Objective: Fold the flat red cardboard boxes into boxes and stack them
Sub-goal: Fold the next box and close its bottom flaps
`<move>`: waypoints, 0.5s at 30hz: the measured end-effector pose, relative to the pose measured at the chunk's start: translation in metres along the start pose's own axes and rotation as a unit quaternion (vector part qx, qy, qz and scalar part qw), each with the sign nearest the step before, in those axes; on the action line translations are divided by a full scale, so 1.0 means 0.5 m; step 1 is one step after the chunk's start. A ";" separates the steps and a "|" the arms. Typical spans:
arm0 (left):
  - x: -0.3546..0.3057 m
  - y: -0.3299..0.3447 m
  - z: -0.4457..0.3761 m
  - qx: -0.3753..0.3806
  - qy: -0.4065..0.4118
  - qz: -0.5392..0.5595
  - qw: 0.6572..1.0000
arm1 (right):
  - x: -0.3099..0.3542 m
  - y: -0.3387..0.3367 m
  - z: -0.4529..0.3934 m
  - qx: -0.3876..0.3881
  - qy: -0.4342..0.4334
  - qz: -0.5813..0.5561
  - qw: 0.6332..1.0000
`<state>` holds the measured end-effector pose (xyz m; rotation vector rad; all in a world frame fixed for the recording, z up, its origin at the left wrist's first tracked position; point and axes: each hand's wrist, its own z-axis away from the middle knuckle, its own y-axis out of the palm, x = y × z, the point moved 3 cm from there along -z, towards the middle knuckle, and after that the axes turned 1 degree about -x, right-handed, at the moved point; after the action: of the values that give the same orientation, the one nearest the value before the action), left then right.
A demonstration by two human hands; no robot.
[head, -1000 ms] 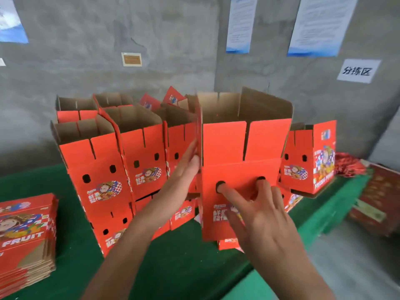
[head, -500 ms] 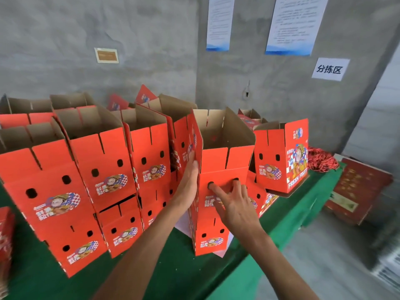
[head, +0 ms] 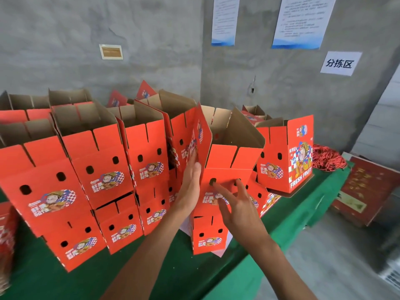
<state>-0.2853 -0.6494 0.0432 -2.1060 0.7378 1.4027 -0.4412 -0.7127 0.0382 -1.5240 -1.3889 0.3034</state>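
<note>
Looks like a packing or sorting area. Bare concrete wall (head: 151, 40) with posted notices (head: 300, 20), a "分拣区" sign (head: 339, 63), fruit cartons (head: 285, 152) crowding a green-covered bench (head: 292, 217).

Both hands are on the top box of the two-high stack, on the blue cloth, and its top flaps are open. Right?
Not quite: the head view shows a green cloth, not blue. The rest holds: the left hand and right hand are on the top box of the two-high stack, its flaps open.

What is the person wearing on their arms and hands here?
Nothing that shows. The left hand and right hand are bare, with no gloves, rings or watch in view, and both forearms are uncovered down to the picture's bottom edge; no sleeve appears.
</note>
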 end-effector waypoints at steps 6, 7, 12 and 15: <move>0.004 -0.004 0.007 0.000 -0.021 -0.024 0.999 | -0.006 -0.023 -0.004 -0.051 0.020 -0.003 0.999; 0.000 -0.002 0.008 0.003 -0.016 -0.032 0.999 | -0.007 -0.026 -0.006 -0.057 0.018 0.001 0.998; -0.015 0.013 0.020 0.026 -0.012 -0.055 0.998 | -0.013 -0.018 -0.008 -0.070 0.014 0.003 0.997; -0.012 0.021 0.022 0.012 -0.012 -0.054 0.998 | -0.005 -0.006 -0.017 -0.068 -0.005 -0.047 0.997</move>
<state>-0.3017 -0.6490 0.0441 -2.0742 0.6201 1.3522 -0.4376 -0.7193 0.0434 -1.5624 -1.5089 0.1610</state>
